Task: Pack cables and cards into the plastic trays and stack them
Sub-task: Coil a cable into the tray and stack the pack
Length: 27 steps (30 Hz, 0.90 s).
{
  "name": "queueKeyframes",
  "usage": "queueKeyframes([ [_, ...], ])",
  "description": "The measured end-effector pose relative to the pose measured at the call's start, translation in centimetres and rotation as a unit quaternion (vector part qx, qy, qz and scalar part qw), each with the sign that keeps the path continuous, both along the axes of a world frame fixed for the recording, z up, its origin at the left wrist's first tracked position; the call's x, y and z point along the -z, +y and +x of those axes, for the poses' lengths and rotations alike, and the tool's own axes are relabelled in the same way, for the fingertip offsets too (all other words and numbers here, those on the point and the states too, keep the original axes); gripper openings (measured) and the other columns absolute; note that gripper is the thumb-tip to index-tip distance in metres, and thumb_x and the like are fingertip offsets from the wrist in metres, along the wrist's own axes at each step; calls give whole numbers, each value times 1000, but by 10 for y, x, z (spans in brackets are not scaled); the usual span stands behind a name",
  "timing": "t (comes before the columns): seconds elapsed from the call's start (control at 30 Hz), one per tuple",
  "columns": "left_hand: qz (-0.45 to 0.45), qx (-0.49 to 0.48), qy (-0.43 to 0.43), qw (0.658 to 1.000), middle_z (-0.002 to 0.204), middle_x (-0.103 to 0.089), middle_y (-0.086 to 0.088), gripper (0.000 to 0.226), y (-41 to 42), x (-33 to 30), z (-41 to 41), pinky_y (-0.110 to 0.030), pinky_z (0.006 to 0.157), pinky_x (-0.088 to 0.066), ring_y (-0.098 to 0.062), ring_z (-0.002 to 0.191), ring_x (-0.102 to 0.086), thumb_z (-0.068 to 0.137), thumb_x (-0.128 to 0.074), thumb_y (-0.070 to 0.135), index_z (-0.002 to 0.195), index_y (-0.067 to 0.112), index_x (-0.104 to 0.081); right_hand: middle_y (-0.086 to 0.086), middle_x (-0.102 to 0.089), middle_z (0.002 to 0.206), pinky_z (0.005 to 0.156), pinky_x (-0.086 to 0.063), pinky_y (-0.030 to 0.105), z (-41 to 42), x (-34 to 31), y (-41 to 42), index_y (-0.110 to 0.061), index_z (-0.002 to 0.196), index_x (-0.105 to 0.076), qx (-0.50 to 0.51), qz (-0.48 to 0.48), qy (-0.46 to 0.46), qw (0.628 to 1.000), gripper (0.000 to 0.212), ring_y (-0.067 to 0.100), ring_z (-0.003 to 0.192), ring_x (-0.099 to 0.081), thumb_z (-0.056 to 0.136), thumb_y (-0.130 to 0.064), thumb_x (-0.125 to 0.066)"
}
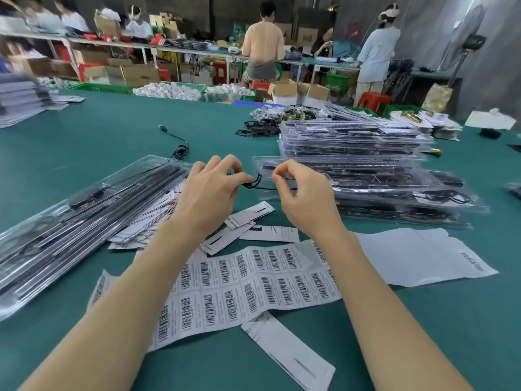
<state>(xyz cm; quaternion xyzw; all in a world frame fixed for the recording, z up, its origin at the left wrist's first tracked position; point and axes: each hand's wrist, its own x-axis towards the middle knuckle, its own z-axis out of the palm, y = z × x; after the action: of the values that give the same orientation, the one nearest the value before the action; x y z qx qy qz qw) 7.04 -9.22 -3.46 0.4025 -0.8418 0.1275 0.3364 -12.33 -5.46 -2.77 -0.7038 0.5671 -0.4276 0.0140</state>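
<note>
As the thin black cable runs sideways between both grips, left hand pinches its coiled end, right hand pinches the straight run, approx. level, just before the tray stack.

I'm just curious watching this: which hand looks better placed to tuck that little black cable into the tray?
Probably the right hand: it pinches the black cable directly beside the clear tray. The left hand holds the coiled end farther away.

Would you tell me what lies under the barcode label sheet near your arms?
The barcode label sheet rests on the green table, overlapping a white card. Whatever else lies beneath is covered.
</note>
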Motion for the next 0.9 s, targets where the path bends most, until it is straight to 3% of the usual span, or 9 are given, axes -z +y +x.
queueKeyframes([
  [0.07, -8, -11, -5, 1000, 107, -64, -3, 31, 1, -1, -1, -40, 77, -37, -29, 92, -56, 91, -64, 2, 110, 23, -77, -8, -69, 94, 71, -42, 30, 1, 0, 0, -19, 96, -64, 0, 3, 4, 1000, 11, 13, 86, -62, 101, -24, -55],
  [0.2, -28, -13, 0, 1000, 104, -66, -5, 34, 3, -3, -2, -41, 76, -41, -32, 89, -57, 84, -70, -2, 105, 23, -79, -10, -68, 91, 65, -36, 24, 2, -2, -1, -20, 95, -65, 1, -8, -9, 1000, 12, 3, 72, -55, 100, -25, -55],
  [0.33, -8, -9, 27, 1000, 103, -64, -8, 33, 6, 1, -15, -39, 72, -43, -31, 83, -55, 88, -67, -1, 111, 20, -78, -6, -70, 93, 73, -45, 33, 3, 1, 0, -17, 96, -66, 0, 0, -11, 1000, 11, 15, 85, -63, 100, -22, -57],
  [0.4, 32, 6, 91, 995, 100, -65, -8, 29, 8, 5, -23, -39, 70, -47, -31, 84, -58, 90, -68, 1, 113, 17, -78, -5, -70, 92, 73, -46, 34, 6, 2, 0, -15, 96, -66, 1, -14, -22, 1000, 12, 14, 84, -62, 100, -22, -57],
  [0.47, 66, 31, 169, 983, 97, -69, -6, 27, 9, 9, -29, -40, 72, -52, -28, 83, -63, 89, -72, 5, 113, 14, -77, -7, -70, 90, 66, -40, 24, 7, 0, 1, -16, 96, -66, 5, -30, -27, 999, 13, 2, 70, -56, 100, -23, -56],
  [0.57, 51, 66, 220, 972, 92, -76, -6, 24, 13, 15, -35, -36, 73, -56, -24, 78, -70, 83, -79, 7, 107, 9, -79, -8, -70, 89, 61, -33, 17, 8, -1, 2, -16, 95, -66, 4, -32, -36, 999, 12, -5, 62, -50, 100, -23, -57],
  [0.7, 36, 103, 195, 975, 76, -72, -7, 5, 16, 14, -44, -41, 61, -53, -27, 66, -64, 86, -75, 6, 90, 4, -77, -9, -71, 89, 69, -44, 28, 11, -4, 5, -17, 96, -68, -2, -27, -53, 998, 12, 6, 75, -59, 99, -23, -59],
  [0.8, 39, 110, 173, 978, 71, -67, -9, 7, 15, 13, -45, -42, 56, -50, -30, 62, -58, 87, -68, -1, 83, 0, -74, -8, -72, 87, 70, -48, 32, 15, -7, 11, -18, 95, -69, -3, -23, -53, 998, 10, 9, 74, -61, 98, -23, -60],
  [0.9, 46, 123, 166, 977, 74, -71, -12, 14, 22, 10, -44, -30, 56, -51, -33, 60, -63, 81, -64, -1, 86, -1, -77, -9, -73, 84, 78, -54, 37, 19, -15, 17, -21, 93, -70, -3, 7, -64, 998, 9, 10, 82, -68, 96, -24, -62],
])
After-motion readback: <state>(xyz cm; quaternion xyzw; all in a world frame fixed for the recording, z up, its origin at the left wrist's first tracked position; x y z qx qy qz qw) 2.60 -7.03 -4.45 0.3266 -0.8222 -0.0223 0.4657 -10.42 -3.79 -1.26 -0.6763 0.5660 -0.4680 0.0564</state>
